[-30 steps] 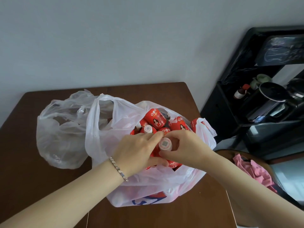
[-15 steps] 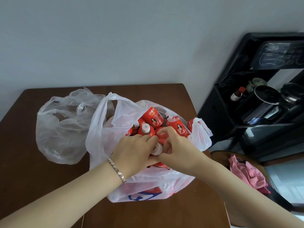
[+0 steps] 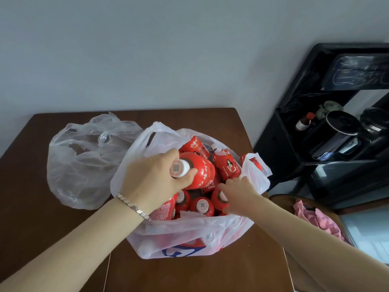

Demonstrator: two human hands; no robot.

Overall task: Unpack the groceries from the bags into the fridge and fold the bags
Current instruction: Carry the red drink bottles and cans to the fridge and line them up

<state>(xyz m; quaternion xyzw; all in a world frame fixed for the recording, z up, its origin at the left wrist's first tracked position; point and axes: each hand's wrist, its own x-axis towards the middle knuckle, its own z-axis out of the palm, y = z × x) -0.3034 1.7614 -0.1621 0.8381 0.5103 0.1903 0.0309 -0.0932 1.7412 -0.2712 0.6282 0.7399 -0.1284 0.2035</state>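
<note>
- A silver bracelet (image 3: 133,206) of flat links is circling the wrist of the left hand (image 3: 151,182).
- The left forearm (image 3: 73,249) and right forearm (image 3: 305,247) are showing bare to the frame's lower edge.

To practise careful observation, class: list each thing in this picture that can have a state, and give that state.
left hand: holds the red bottle by its neck.
red bottle: raised above the rest.
right hand: down among the other bottles; hold unclear.
white bag: open, full of bottles.
clear bag: slumped on the table.
</note>
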